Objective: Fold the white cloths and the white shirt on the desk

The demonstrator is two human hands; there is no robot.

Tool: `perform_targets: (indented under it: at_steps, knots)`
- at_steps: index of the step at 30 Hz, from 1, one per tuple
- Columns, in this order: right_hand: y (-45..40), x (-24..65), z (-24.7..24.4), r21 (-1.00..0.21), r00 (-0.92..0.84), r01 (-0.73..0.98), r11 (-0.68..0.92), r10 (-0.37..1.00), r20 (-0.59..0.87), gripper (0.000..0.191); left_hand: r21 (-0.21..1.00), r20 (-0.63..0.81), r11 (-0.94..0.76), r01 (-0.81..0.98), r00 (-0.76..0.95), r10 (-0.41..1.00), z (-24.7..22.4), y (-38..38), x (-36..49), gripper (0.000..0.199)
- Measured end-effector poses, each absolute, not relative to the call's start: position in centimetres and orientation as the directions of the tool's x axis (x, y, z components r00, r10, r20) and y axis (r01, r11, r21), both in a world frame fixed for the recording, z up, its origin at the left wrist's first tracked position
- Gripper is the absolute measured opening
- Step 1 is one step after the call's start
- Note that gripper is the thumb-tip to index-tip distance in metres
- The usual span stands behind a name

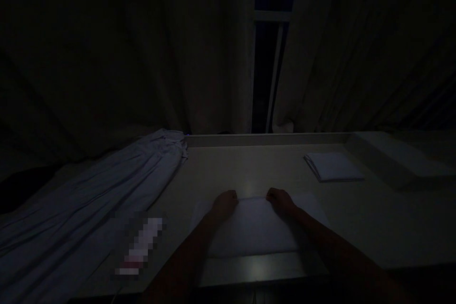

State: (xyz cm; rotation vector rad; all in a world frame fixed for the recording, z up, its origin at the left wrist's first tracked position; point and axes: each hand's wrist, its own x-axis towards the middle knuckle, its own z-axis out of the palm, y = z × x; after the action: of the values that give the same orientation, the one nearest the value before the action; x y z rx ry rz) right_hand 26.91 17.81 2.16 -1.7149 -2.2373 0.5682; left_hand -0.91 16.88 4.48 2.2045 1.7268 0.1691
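A pale, thin cloth [254,230] lies spread flat on the desk in front of me, in dim light. My left hand [225,203] is closed at its far edge, left of the middle, with fingers pinching the fabric. At the same edge, a short way to the right, my right hand [280,200] also pinches the cloth. Between the two hands the edge runs nearly straight. The cloth's outer corners are partly hidden by my forearms. Further back on the right rests a folded cloth [335,167] of similar colour, apart from both hands.
A large crumpled sheet [142,175] covers the left side. Near it lies a blurred-out white and reddish item [142,242]. A raised pale block [402,156] stands at the right. Dark curtains [210,57] hang behind the desk [217,166], parted at a window frame [272,16].
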Motion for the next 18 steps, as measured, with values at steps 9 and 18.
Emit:
perform_targets:
  at_steps: [9,18]
  knots:
    - [19.0,26.0,1.1,-0.362,-0.18,0.919,0.155,0.983,-0.036,0.019,0.263,-0.095,-0.126,0.956,0.156,0.983,3.1,18.0,0.2,0.018]
    - [17.1,24.7,0.5,-0.209,-0.144,0.963,0.171,0.98,0.141,0.029,0.187,0.13,-0.272,0.944,0.251,0.959,4.8,14.6,1.8,0.03]
